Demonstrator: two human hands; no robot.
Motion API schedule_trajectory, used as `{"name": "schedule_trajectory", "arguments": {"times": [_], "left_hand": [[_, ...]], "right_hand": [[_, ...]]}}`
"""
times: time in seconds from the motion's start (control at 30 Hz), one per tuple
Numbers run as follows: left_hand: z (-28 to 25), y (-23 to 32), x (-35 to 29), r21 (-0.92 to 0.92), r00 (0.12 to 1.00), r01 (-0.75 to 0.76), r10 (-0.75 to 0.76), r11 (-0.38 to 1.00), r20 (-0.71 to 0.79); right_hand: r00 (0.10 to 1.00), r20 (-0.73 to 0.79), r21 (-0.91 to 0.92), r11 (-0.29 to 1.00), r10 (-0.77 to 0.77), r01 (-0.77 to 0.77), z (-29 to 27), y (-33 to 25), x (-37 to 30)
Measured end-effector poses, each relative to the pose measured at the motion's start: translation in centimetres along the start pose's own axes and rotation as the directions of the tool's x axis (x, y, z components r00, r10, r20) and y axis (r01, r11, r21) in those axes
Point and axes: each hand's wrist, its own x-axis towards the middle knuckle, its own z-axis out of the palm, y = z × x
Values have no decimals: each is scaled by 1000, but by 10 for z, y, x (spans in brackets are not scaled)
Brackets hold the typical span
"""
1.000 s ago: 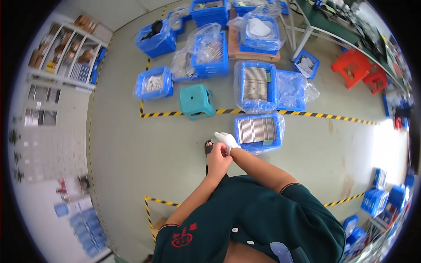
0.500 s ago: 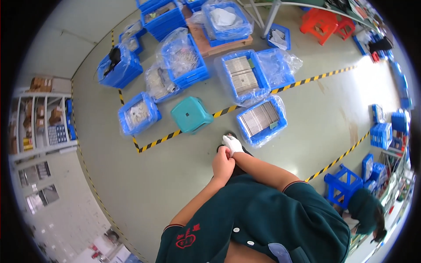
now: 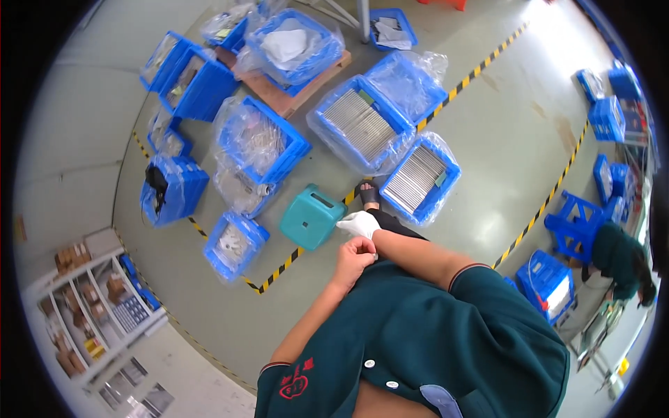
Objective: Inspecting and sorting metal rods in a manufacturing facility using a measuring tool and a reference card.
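A white glove (image 3: 354,221) covers my right hand (image 3: 361,225), in front of my body beside the teal stool. Its fingers are drawn together and point left, with nothing visible in them. My bare left hand (image 3: 354,260) is just below, at the right wrist, with its fingers closed in a pinch. A small bit of white shows at those fingertips, seemingly the glove's cuff. The teal plastic stool (image 3: 311,221) stands on the floor just beyond my hands.
Blue crates lined with clear plastic surround the stool. Two hold rows of metal bars (image 3: 359,125) (image 3: 415,179). Yellow-black tape (image 3: 280,268) marks the floor. A shelf (image 3: 104,313) stands at left. A co-worker (image 3: 620,261) bends beside a blue stool (image 3: 575,226) at right.
My view has turned and moved toward the crates, so the teal stool is now close to my hands. My left hand has slid slightly down the right wrist.
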Motion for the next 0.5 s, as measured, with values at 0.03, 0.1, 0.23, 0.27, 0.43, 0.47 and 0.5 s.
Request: {"name": "schedule_trajectory", "arguments": {"times": [0.03,0.1,0.23,0.27,0.43,0.47,0.5], "left_hand": [[6,13,16,34,997,5,-7,999,72],[7,27,44,108,988,18,-34,994,149],[-10,58,60,233,994,-100,86,967,71],[-19,63,68,459,983,-175,178,871,36],[-77,89,82,998,991,-61,122,28,57],[-87,93,80,994,998,-30,57,-108,36],[-96,93,80,982,999,-34,11,-183,37]], "right_hand": [[957,-49,-152,949,-285,275,-4,40,35],[780,41,-344,724,-625,598,-21,95,74],[930,-345,-196,959,129,-206,-79,27,3],[945,-221,-260,919,242,-296,-101,25,-15],[909,-55,-396,827,413,-399,-139,61,-65],[905,-4,-394,831,426,-393,-143,58,-71],[896,40,-390,833,441,-393,-146,59,-77]]}}
